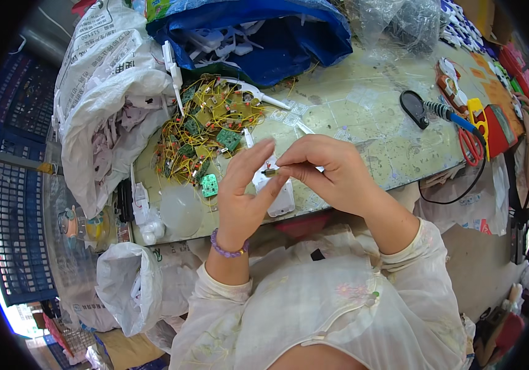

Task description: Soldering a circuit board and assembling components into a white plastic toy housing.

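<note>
My right hand [332, 168] pinches a small dark and brass-coloured part [269, 172] between thumb and fingertips; its exact kind is too small to tell. Close around it from the left curves my left hand [243, 191], its thumb and fingers apart, the thumb tip near the part. Below the hands, a white plastic casing [282, 202] lies at the table's front edge, partly covered by my fingers. Just left of and beyond my left hand spreads a heap of small green circuit boards [229, 139] with thin yellow wires [175, 139].
A blue bag [314, 52] of white plastic parts and a white woven sack [101, 92] stand behind the heap. A soldering iron [462, 121], a black oval ring [414, 109] and red-handled scissors [471, 147] lie right. An open white bag [126, 287] hangs at lower left.
</note>
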